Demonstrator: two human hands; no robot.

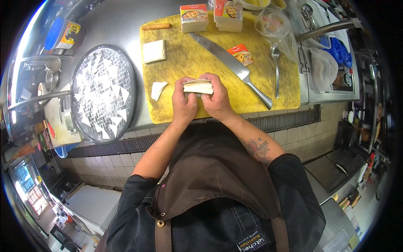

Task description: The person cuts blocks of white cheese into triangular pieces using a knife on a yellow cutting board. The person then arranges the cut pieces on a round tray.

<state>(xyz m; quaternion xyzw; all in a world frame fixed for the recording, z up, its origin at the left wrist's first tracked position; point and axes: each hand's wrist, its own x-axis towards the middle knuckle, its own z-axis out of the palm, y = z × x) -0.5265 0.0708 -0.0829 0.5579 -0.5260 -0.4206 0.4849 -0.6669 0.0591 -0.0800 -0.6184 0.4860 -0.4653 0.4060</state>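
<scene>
Both my left hand [184, 102] and my right hand [215, 97] grip a stack of pale pastry wrappers [197, 87] by its two ends, above the near edge of a yellow cutting board [176, 69]. The top sheets bow upward between my fingers. To the left on the board lie a folded scrap of wrapper [158, 90] and a square stack of wrappers [154, 51]. A large chef's knife [222, 56] rests diagonally beyond my right hand, its handle towards me. Beside the blade is a printed cardboard label [241, 54].
Left of the board, a round woven tray [102, 94] holds several white triangular pieces. Two wrapper stacks with printed labels [194, 18] [228, 15] stand at the board's far edge. A spoon [275, 71] and a clear plastic bag [274, 26] lie right; a brown roll [156, 27] lies far left.
</scene>
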